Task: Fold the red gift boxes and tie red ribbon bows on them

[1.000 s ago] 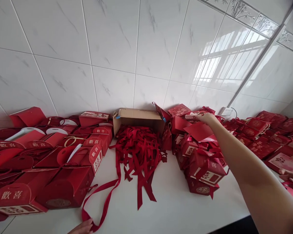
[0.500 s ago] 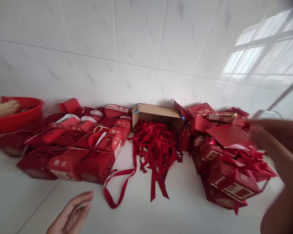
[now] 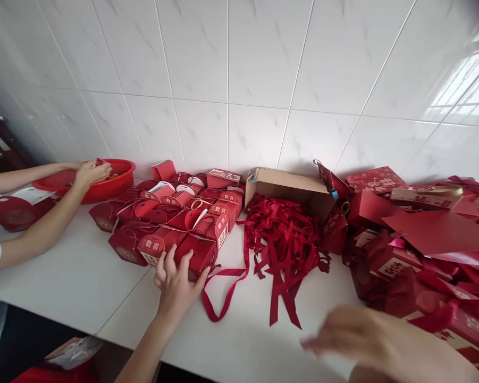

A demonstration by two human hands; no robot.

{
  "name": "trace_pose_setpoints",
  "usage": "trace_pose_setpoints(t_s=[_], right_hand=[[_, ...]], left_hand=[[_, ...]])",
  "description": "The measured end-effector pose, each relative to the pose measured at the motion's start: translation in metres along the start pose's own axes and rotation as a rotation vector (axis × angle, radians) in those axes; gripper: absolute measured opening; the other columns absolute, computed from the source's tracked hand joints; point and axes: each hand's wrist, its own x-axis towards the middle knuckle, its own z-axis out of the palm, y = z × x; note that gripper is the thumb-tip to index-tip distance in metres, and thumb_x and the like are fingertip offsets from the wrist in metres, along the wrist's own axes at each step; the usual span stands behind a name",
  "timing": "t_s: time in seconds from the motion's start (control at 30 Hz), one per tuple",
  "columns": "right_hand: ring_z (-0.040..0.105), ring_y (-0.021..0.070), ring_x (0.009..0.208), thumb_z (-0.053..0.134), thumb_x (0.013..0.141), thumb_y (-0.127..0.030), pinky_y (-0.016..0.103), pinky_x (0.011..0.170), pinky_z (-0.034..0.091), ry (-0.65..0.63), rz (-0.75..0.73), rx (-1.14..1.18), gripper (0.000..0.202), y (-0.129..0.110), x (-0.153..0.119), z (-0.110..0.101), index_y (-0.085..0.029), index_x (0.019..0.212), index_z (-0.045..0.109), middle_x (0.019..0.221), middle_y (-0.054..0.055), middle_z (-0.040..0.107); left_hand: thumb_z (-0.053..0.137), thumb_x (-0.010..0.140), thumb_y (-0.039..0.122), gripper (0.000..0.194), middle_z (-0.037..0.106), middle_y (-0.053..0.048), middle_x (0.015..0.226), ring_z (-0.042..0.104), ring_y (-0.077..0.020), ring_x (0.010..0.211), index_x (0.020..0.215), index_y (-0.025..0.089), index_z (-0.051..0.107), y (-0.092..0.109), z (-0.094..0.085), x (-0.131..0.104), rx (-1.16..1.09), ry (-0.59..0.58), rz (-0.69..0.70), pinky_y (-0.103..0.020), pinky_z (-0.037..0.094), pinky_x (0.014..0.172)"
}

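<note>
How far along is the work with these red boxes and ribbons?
Looks done: several piled boxes at right, carrying ribbons. In hand: the left hand touches a front box of the left group; the right hand is blurred, its grip unclear. Seemingly remaining: that group, where I see no wrapped ribbons, and the loose ribbons by the carton.

Left hand point(image 3: 177, 276), fingers spread, at near edge of packed red gift boxes point(image 3: 203, 251). Right hand point(image 3: 349, 338), motion-blurred, over white table point(image 3: 243, 346), near right-side pile of red boxes point(image 3: 410, 292). Between both groups: loose red ribbons point(image 3: 283, 229) spilling from open cardboard box point(image 3: 293, 181), one strand point(image 3: 223, 314) curled near left hand. Far left: co-worker's hand point(image 3: 93, 173) over red plastic basin point(image 3: 119, 187). Behind: white marbled tile wall point(image 3: 199, 58).
</note>
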Motion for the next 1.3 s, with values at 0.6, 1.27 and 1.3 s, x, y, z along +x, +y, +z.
trace_pose_setpoints(t_s=[0.6,1.27,1.3], right_hand=[[0.061,0.0185,0.058,0.071,0.082,-0.029,0.023,0.047,0.037,-0.716,0.483,-0.067,0.025,0.068,0.131,0.129,-0.011,0.065,0.068,0.059,0.004,0.059],[0.057,0.0122,0.075,0.051,0.086,-0.003,0.021,0.065,0.045,-0.153,0.021,0.367,0.019,0.007,0.065,0.018,-0.019,0.094,0.057,0.086,0.004,0.063],[0.057,0.0122,0.075,0.052,0.087,-0.004,0.022,0.066,0.046,-0.139,0.065,0.331,0.017,0.011,0.063,0.014,-0.019,0.095,0.057,0.088,0.004,0.063]], left_hand=[[0.052,0.091,0.047,0.049,0.012,-0.004,0.164,0.013,-0.0335,0.15,0.137,0.03,0.044,-0.019,-0.023,-0.048,-0.603,-0.236,-0.006,-0.055,0.026,0.118],[0.052,0.086,0.063,0.042,0.052,0.0,0.074,0.05,-0.0136,0.067,0.09,0.022,0.062,0.078,-0.065,-0.047,-1.056,-1.058,-0.049,-0.023,0.045,0.064],[0.055,0.082,0.068,0.047,0.043,0.003,0.066,0.041,-0.0109,0.059,0.086,0.021,0.059,0.077,-0.062,-0.046,-1.11,-1.061,-0.091,-0.021,0.04,0.057]])
